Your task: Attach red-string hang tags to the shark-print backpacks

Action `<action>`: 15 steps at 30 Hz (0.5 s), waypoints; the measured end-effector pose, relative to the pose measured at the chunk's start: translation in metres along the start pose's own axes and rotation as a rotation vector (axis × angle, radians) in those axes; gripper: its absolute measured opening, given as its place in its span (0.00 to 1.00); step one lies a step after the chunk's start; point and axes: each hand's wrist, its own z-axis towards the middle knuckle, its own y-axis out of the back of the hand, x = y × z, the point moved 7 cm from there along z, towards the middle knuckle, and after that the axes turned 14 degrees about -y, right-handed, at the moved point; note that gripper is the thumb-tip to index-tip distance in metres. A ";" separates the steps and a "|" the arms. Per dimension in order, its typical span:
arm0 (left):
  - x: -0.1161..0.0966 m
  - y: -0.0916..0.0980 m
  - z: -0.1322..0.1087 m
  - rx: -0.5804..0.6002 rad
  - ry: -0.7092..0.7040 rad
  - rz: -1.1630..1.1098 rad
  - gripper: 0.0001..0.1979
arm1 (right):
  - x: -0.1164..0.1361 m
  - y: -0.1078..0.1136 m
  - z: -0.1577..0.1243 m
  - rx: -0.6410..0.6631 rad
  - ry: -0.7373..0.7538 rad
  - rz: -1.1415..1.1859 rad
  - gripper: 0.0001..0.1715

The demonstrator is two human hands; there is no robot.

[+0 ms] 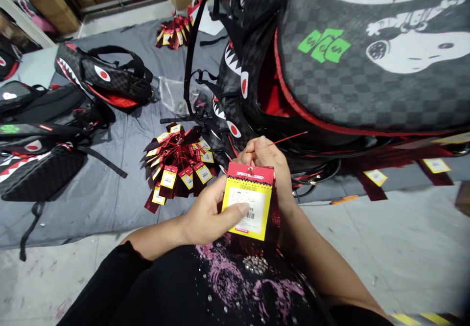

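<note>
My left hand (211, 211) grips a red and yellow hang tag (235, 191) by its side, with the thumb across the white barcode label. At the tag's top edge, my right hand (266, 157) pinches the thin red string (290, 138), whose free end sticks out to the right. Part of the right fingers is hidden behind the tag. Just beyond my hands stands a large black checkered backpack (352, 91) with a shark-mouth print, its red-lined pocket partly open. To the left lies a fanned bundle of similar hang tags (169, 176).
Smaller shark-print bags (106, 74) and a backpack (40, 169) lie on the left of the grey cloth-covered table (125, 203). Another tag bunch (174, 32) sits at the back near a clear plastic bag (172, 93). An orange-handled tool (343, 200) lies by the right front edge.
</note>
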 end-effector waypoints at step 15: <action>0.002 0.002 0.002 -0.015 0.016 -0.029 0.13 | -0.002 0.001 0.004 -0.001 -0.001 -0.044 0.21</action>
